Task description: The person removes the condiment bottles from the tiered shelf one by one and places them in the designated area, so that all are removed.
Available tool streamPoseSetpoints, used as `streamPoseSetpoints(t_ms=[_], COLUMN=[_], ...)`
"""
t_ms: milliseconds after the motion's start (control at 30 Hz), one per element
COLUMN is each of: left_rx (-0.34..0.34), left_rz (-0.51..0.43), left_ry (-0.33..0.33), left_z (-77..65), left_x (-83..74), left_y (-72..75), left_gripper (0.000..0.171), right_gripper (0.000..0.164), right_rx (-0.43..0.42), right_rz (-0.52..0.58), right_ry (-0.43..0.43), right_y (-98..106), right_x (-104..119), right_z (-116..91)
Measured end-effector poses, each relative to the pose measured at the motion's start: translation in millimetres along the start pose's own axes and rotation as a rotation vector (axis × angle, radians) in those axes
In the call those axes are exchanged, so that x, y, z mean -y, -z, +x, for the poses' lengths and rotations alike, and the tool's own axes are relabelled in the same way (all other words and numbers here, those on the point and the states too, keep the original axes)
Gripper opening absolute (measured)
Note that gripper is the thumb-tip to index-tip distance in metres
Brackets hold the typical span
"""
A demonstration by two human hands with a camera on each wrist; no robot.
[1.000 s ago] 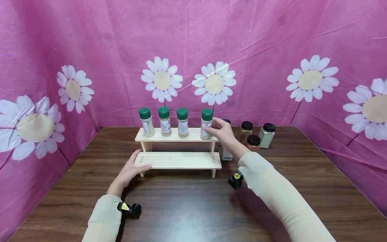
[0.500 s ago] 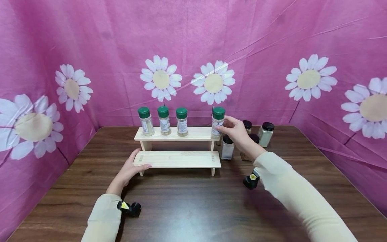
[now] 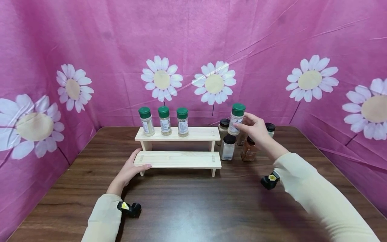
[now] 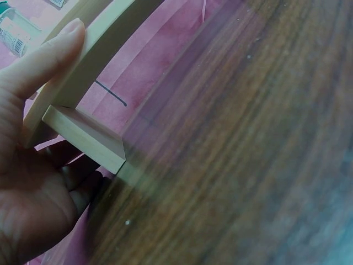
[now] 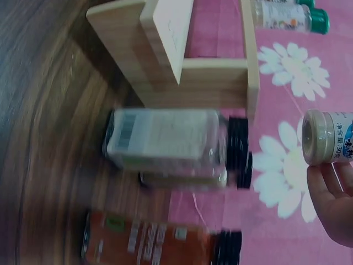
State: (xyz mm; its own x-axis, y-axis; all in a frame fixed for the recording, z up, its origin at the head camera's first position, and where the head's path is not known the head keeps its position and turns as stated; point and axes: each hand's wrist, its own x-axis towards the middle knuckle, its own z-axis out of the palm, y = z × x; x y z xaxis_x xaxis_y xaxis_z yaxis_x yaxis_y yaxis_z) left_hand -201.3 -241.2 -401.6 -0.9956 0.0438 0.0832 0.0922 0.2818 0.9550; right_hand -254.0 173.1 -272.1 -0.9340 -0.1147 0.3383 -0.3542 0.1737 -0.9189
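Note:
A two-tier wooden spice rack (image 3: pixel 178 159) stands on the table. My left hand (image 3: pixel 129 169) grips the left end of its lower shelf, the thumb on top; in the left wrist view the other fingers curl beside the end leg (image 4: pixel 85 138). Held up to the right of the rack, a green-capped spice jar (image 3: pixel 235 121) is pinched by my right hand (image 3: pixel 254 127). The right wrist view shows that jar's base (image 5: pixel 315 137) with light contents. Three similar green-capped jars (image 3: pixel 165 125) line the left part of the upper shelf.
Several black-capped jars stand on the table right of the rack: one with white contents (image 3: pixel 228 148), an orange-red one (image 3: pixel 248 151), a tan one (image 3: pixel 223 129). Others are partly hidden behind my right hand. A pink flowered cloth (image 3: pixel 260 67) hangs behind the table.
My right hand has lifted the green-capped jar off the right end of the upper shelf and carried it rightward over the black-capped jars. My left hand has stayed on the rack.

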Motion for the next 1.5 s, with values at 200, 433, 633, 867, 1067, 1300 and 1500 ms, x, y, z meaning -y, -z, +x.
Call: streamPoseSetpoints(t_ms=[200,433,633,867,1067,1300,1500], left_rx=[0.006,0.002,0.007,0.006,0.001,0.002,0.004], left_rz=[-0.006,-0.014,-0.006,-0.015,-0.013,-0.011,-0.002], left_ry=[0.039,0.019,0.024,0.033,0.029,0.035,0.033], left_z=[0.6,2.1,1.7,0.4,1.0,-0.1,0.1], left_x=[-1.6,-0.3,-1.5,-2.3,0.6,-2.8,-2.5], left_y=[0.9,0.8,0.0,0.8,1.7,0.5,0.6], left_gripper=[0.083,0.083,0.083,0.083,0.084,0.082,0.083], right_gripper=[0.043,0.043,0.029,0.030,0.031,0.035,0.047], right_rx=[0.028,-0.059,-0.151,-0.230,-0.255,-0.220,-0.195], right_rz=[0.195,0.192,0.124,-0.006,-0.061,0.040,0.117], right_ry=[0.062,0.108,0.100,0.046,0.052,0.060,-0.006], right_y=[54.0,74.1,63.8,78.8,86.3,101.9,132.1], right_x=[-81.1,-69.5,-11.1,-18.2,-28.2,-60.7,-125.9], right_z=[36.2,28.1,-11.5,-19.2,-24.4,-26.1,-16.0])
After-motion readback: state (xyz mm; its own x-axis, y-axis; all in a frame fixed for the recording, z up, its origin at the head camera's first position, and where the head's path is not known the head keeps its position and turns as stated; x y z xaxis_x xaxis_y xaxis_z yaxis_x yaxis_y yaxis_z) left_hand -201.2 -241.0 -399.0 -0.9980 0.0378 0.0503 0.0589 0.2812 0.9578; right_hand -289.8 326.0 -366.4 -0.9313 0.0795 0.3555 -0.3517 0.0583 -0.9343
